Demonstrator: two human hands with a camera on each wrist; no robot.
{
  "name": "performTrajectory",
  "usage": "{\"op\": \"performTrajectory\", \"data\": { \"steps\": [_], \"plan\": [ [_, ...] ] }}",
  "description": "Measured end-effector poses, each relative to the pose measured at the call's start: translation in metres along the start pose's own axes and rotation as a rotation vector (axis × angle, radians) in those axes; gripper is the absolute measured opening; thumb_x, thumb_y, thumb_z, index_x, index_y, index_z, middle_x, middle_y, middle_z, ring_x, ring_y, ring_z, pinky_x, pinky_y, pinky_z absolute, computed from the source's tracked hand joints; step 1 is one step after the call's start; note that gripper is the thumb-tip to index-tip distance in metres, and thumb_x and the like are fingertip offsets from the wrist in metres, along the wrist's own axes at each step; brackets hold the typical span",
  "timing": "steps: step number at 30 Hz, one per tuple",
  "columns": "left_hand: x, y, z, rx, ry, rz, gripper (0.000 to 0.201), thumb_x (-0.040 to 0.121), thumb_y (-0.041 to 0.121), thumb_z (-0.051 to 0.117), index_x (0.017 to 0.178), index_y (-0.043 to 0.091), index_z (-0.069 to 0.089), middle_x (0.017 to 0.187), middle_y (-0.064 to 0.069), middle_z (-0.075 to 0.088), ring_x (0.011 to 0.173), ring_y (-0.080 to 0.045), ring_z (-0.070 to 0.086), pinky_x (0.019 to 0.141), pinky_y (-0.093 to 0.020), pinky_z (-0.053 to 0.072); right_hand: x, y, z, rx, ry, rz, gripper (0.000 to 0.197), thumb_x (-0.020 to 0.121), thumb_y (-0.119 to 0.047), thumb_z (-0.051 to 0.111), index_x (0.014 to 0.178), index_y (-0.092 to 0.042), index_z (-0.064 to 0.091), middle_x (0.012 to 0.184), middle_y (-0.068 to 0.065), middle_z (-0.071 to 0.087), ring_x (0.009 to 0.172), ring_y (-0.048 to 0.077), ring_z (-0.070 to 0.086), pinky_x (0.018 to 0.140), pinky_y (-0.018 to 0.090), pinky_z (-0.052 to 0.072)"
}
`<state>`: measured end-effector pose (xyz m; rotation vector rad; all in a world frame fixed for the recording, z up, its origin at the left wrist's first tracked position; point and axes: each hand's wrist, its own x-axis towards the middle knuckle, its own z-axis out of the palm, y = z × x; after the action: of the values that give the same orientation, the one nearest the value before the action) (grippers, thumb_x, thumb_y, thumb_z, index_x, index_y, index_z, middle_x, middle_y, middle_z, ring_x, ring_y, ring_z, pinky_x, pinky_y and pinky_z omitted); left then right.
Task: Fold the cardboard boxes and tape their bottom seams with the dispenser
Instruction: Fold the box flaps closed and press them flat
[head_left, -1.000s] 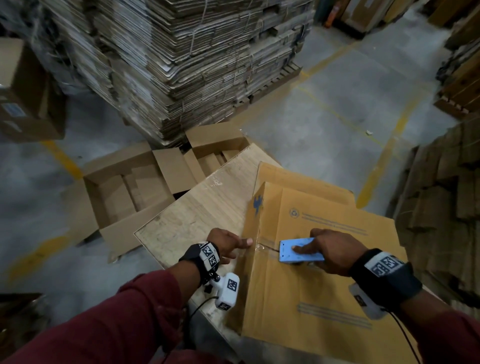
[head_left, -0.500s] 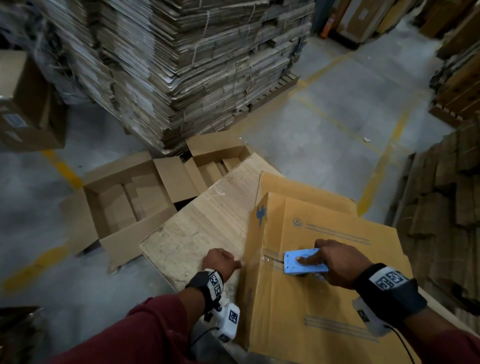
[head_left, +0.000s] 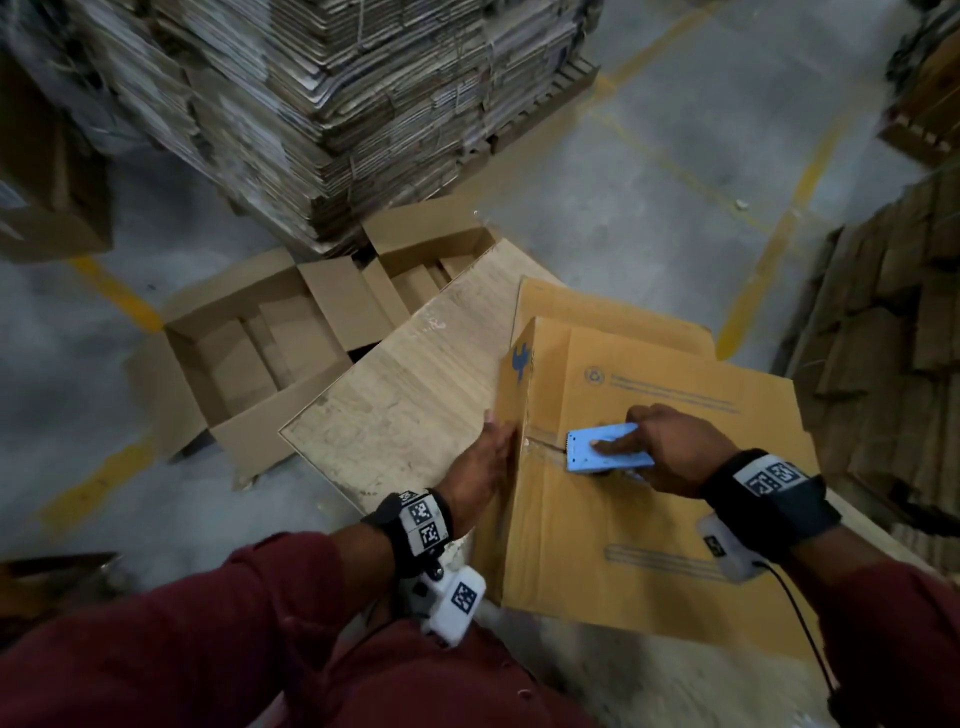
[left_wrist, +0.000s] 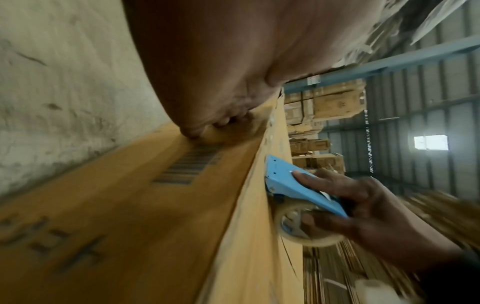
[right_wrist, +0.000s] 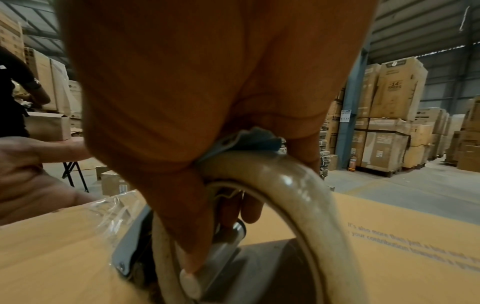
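The left hand (head_left: 480, 462), curled a moment earlier, had flattened against the left side of the box (head_left: 649, 519) on the tabletop (head_left: 395, 410), pinning the tape's start. The right hand (head_left: 675, 449) gripped the blue dispenser (head_left: 608, 453) near the seam's left end — most of the seam apparently untaped. The tape itself was barely visible.

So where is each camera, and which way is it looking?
Head: on the head, looking down at the box, both hands and red sleeves.
Left wrist: along the left hand lying flat against the box side, toward the right hand holding the blue tape dispenser.
Right wrist: along the right hand gripping the dispenser.
All three show the dispenser on the box.
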<state>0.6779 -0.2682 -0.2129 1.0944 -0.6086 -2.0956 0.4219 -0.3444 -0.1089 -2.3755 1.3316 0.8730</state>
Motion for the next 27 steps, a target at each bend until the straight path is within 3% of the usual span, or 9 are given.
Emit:
{"op": "performTrajectory", "data": {
  "steps": [3, 6, 8, 9, 11, 14, 17, 22, 27],
  "plan": [
    [0.012, 0.000, 0.003, 0.068, -0.067, 0.026, 0.084, 0.098, 0.078, 0.020, 0.154, 0.022, 0.046, 0.150, 0.001, 0.057, 0.140, -0.015, 0.052, 0.124, -0.043, 0.031, 0.000, 0.003, -0.003, 0.023, -0.018, -0.025, 0.056, 0.095, -0.041, 0.063, 0.143, -0.061, 0.042, 0.107, -0.005, 0.039, 0.106, 0.024, 0.050, 0.078, 0.040, 0.046],
    [0.014, 0.019, 0.012, 0.221, -0.057, 0.048, 0.089, 0.088, 0.089, 0.032, 0.154, 0.029, 0.041, 0.153, 0.012, 0.049, 0.143, -0.006, 0.044, 0.126, -0.041, 0.026, -0.001, 0.004, -0.005, 0.036, -0.004, -0.044, 0.055, 0.095, -0.041, 0.064, 0.142, -0.061, 0.044, 0.106, -0.005, 0.041, 0.105, 0.024, 0.051, 0.075, 0.038, 0.043],
    [0.015, 0.033, 0.016, 0.632, 0.035, 0.222, 0.072, 0.096, 0.076, 0.040, 0.153, 0.032, 0.029, 0.161, 0.016, 0.028, 0.150, 0.001, 0.023, 0.129, -0.040, 0.013, -0.003, 0.006, -0.006, 0.039, 0.002, -0.074, 0.054, 0.094, -0.042, 0.065, 0.141, -0.060, 0.047, 0.106, -0.005, 0.043, 0.105, 0.024, 0.052, 0.075, 0.038, 0.045],
    [0.014, 0.039, 0.019, 0.939, 0.062, 0.320, 0.085, 0.097, 0.073, 0.043, 0.162, 0.026, 0.014, 0.170, 0.010, 0.009, 0.155, -0.002, 0.007, 0.129, -0.040, 0.005, -0.004, 0.009, -0.008, 0.041, 0.001, -0.082, 0.054, 0.093, -0.041, 0.066, 0.140, -0.059, 0.048, 0.107, -0.004, 0.045, 0.104, 0.025, 0.053, 0.075, 0.039, 0.047],
    [0.011, 0.043, 0.028, 1.477, -0.034, 0.434, 0.114, 0.089, 0.081, 0.045, 0.164, 0.016, -0.011, 0.172, 0.000, -0.018, 0.157, -0.013, -0.014, 0.126, -0.044, -0.004, -0.005, 0.013, -0.011, 0.024, -0.003, -0.099, 0.055, 0.092, -0.040, 0.067, 0.141, -0.058, 0.049, 0.106, -0.003, 0.046, 0.102, 0.026, 0.055, 0.075, 0.041, 0.049],
    [0.015, 0.023, 0.027, 1.905, -0.198, 0.416, 0.120, 0.084, 0.092, 0.031, 0.164, 0.013, -0.012, 0.170, -0.003, -0.023, 0.157, -0.017, -0.019, 0.127, -0.057, -0.002, -0.007, 0.017, -0.019, -0.041, -0.012, -0.151, 0.056, 0.092, -0.041, 0.067, 0.144, -0.053, 0.049, 0.101, -0.006, 0.039, 0.103, 0.028, 0.059, 0.071, 0.037, 0.044],
    [0.015, 0.014, 0.017, 2.052, -0.162, 0.457, 0.119, 0.082, 0.096, 0.023, 0.165, 0.015, -0.006, 0.171, -0.003, -0.021, 0.158, -0.017, -0.017, 0.126, -0.060, 0.004, -0.012, 0.018, -0.025, -0.115, -0.010, -0.158, 0.055, 0.095, -0.046, 0.062, 0.146, -0.056, 0.043, 0.109, -0.002, 0.046, 0.108, 0.025, 0.058, 0.069, 0.032, 0.033],
    [0.017, 0.013, 0.021, 2.104, -0.163, 0.456, 0.126, 0.079, 0.100, 0.025, 0.164, 0.015, -0.013, 0.171, -0.002, -0.023, 0.157, -0.017, -0.021, 0.128, -0.050, -0.002, -0.036, 0.036, -0.025, -0.055, 0.069, -0.165, 0.051, 0.097, -0.059, 0.053, 0.145, -0.066, 0.035, 0.102, -0.008, 0.050, 0.100, 0.021, 0.059, 0.066, 0.033, 0.038],
    [0.020, 0.013, 0.031, 2.147, -0.172, 0.400, 0.127, 0.077, 0.101, 0.024, 0.163, 0.018, -0.017, 0.170, 0.000, -0.025, 0.156, -0.017, -0.023, 0.128, -0.048, -0.005, -0.068, 0.067, -0.001, -0.046, 0.122, -0.176, 0.052, 0.096, -0.066, 0.048, 0.144, -0.071, 0.026, 0.103, -0.012, 0.041, 0.099, 0.018, 0.057, 0.065, 0.031, 0.036]
  ]
}}
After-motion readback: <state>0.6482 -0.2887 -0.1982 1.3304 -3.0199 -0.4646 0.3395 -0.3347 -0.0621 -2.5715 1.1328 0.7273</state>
